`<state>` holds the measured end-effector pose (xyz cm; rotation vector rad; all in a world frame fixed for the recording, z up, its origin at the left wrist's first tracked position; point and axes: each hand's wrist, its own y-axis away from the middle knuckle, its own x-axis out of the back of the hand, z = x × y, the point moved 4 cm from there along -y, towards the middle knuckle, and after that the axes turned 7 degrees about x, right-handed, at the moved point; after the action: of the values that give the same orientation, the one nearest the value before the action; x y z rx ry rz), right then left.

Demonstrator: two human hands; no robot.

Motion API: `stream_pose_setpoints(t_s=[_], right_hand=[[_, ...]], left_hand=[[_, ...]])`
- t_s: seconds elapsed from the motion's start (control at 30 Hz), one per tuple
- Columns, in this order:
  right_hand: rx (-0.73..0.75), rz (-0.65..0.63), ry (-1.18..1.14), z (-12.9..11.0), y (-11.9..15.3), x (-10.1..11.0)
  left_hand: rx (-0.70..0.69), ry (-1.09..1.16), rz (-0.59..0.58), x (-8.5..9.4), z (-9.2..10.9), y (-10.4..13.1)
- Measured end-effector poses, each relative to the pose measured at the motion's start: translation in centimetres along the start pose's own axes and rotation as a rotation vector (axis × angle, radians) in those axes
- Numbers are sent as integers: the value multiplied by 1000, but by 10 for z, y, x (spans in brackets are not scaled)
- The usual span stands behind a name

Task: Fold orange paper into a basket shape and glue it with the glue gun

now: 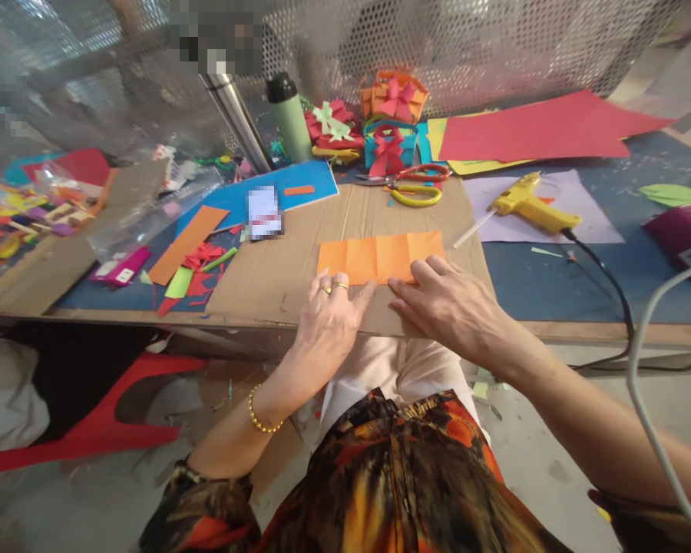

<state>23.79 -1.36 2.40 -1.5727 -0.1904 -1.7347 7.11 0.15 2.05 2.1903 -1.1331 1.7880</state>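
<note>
A strip of orange paper [374,259] with several upright crease lines lies on a sheet of brown cardboard [265,280]. At its lower left edge is my left hand [331,315], rings on two fingers, the fingertips bent onto the paper and the thumb side reaching along the edge. My right hand [443,303] holds the lower right edge, with its fingers bent and the thumb close to the index finger. The two hands' fingertips nearly meet below the strip's middle. Parts of the lower edge are hidden under the fingers.
Scissors [415,197] lie behind the strip. To the right, a yellow glue gun [533,206] with a black cord rests on lilac paper [596,219]. Paper baskets [392,146] and a green bottle [291,119] stand at the back. Paper scraps [199,269] lie left.
</note>
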Motion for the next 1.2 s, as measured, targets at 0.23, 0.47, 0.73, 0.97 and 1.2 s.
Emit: stream_pose_setpoints(t_s=[0.23, 0.47, 0.73, 0.97, 1.2], right_hand=[[-23, 33, 7, 0, 4, -1], [-16, 3, -70, 5, 11, 3], [-14, -23, -56, 3, 8, 2], [-52, -1, 80, 8, 26, 15], [-100, -31, 92, 12, 32, 11]], left_hand=[[-35, -74, -91, 4, 2, -3], [-7, -41, -121, 7, 3, -3], [-13, -90, -126, 4, 5, -6], [-15, -79, -105, 3, 3, -6], [-3, -2, -119, 3, 2, -3]])
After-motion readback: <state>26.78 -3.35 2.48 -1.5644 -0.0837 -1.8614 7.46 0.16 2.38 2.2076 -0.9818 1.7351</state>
